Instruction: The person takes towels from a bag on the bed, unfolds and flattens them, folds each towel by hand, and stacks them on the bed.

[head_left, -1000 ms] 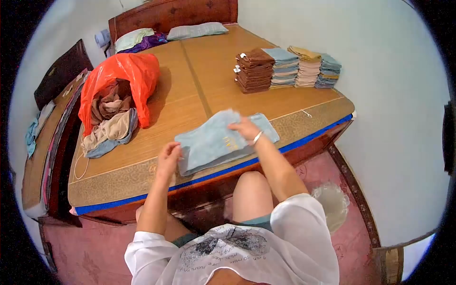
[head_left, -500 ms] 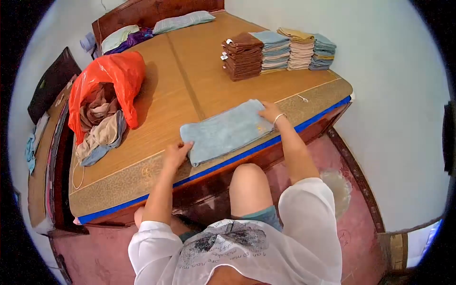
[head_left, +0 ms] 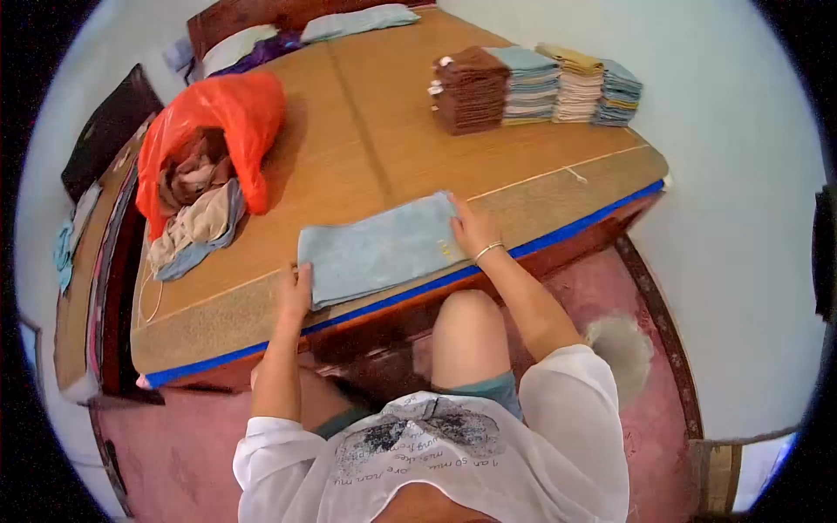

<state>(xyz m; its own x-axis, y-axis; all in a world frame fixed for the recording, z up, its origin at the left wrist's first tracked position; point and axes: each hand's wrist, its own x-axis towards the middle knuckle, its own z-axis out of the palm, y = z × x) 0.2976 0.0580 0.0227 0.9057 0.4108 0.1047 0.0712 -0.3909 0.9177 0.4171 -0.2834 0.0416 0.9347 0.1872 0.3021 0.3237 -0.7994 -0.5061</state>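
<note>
A light blue towel (head_left: 379,248), folded into a long rectangle, lies near the front edge of the bed. Small yellow marks show close to its right end. My left hand (head_left: 295,294) grips the left end, thumb on top and the other fingers mostly out of sight. At the opposite end, my right hand (head_left: 475,230), with a bracelet at the wrist, holds the right edge; its fingertips are partly hidden.
Stacks of folded brown towels (head_left: 471,91), blue towels (head_left: 530,87) and beige towels (head_left: 579,91) stand at the bed's right. A red plastic bag (head_left: 248,105) spills loose cloths (head_left: 196,222) on the left. Pillows (head_left: 362,22) lie by the headboard.
Both hands have drawn the blue towel leftward along the bed's front edge, and it lies straighter. The view has shifted slightly; the stacks and the bag stay put on the bed.
</note>
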